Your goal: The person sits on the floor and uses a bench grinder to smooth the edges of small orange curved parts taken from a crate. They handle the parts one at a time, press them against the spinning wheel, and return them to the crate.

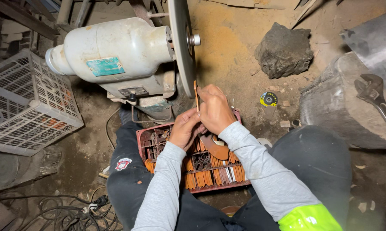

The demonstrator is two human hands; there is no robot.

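While we are sitting low on the dirt floor (227,64), we are holding a thin orange strip (196,96) up against the grey grinding disc (182,47) of the white motor (116,49). Our right hand (215,109) is pinching the strip between its fingers, and our left hand (185,128) is curling closed around the strip's lower end. A red crate (146,141) of orange pieces is lying between our knees, just beneath both hands.
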